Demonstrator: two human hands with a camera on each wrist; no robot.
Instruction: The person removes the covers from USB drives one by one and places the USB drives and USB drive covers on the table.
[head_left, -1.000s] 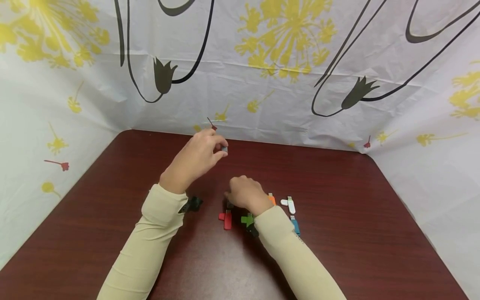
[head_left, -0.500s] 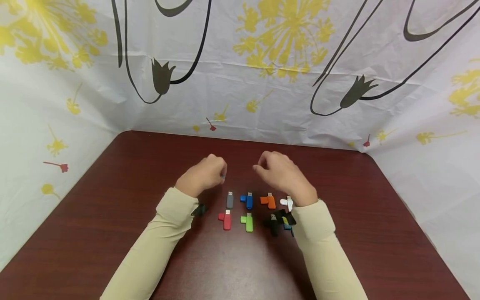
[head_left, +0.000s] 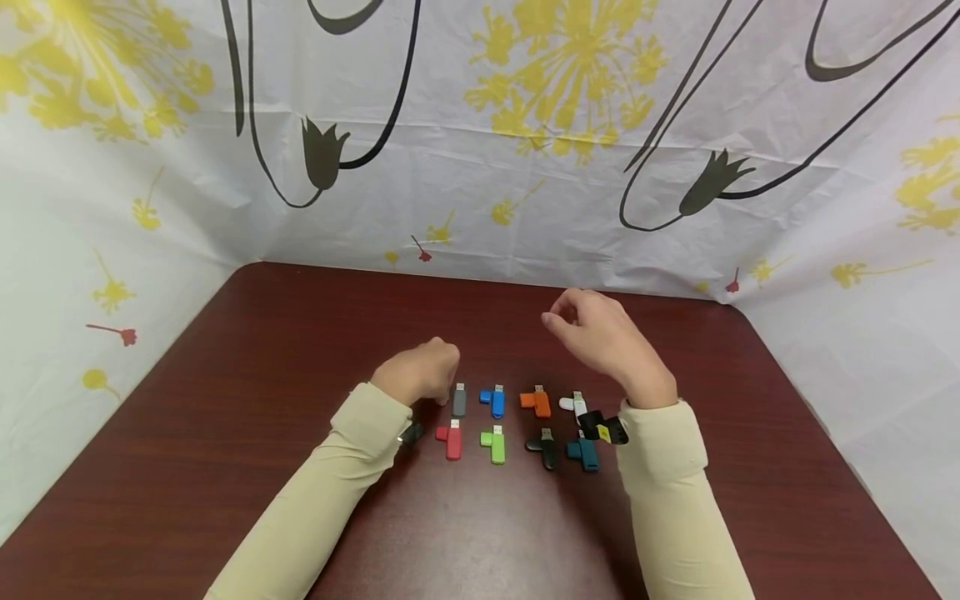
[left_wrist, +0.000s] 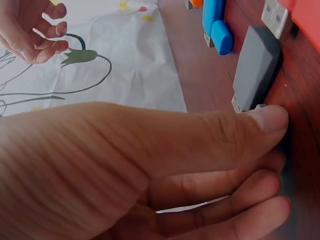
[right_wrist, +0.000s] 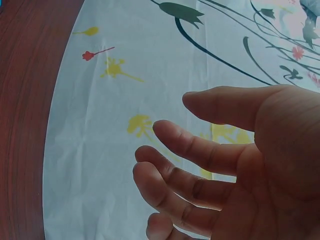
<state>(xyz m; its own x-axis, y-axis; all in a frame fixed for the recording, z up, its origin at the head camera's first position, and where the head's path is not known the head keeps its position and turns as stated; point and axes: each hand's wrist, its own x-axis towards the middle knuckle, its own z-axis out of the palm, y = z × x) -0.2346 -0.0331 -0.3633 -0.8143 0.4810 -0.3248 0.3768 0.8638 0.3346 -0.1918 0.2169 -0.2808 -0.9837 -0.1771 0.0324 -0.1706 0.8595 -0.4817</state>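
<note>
My left hand (head_left: 420,371) is low over the table, just left of the grey USB stick (head_left: 459,402). In the left wrist view its thumb and fingers pinch a small grey USB cap (left_wrist: 260,106), almost wholly hidden by the thumb. The grey stick lies beside the thumb tip, its metal plug bare. Raised behind the orange and white sticks, my right hand (head_left: 603,337) holds nothing. Its fingers are loosely bent and apart in the right wrist view.
Two rows of USB sticks lie mid-table: blue (head_left: 498,402), orange (head_left: 542,404) and white (head_left: 580,407) behind; red (head_left: 453,442), green (head_left: 498,447), black (head_left: 549,452) and teal (head_left: 588,456) in front. Their caps lie beside them. A patterned sheet (head_left: 450,167) hangs around the table.
The right hand has moved from above the grey stick to the back right, uncovering the sticks. My left hand has come down and toward me, to the grey stick's left side.
</note>
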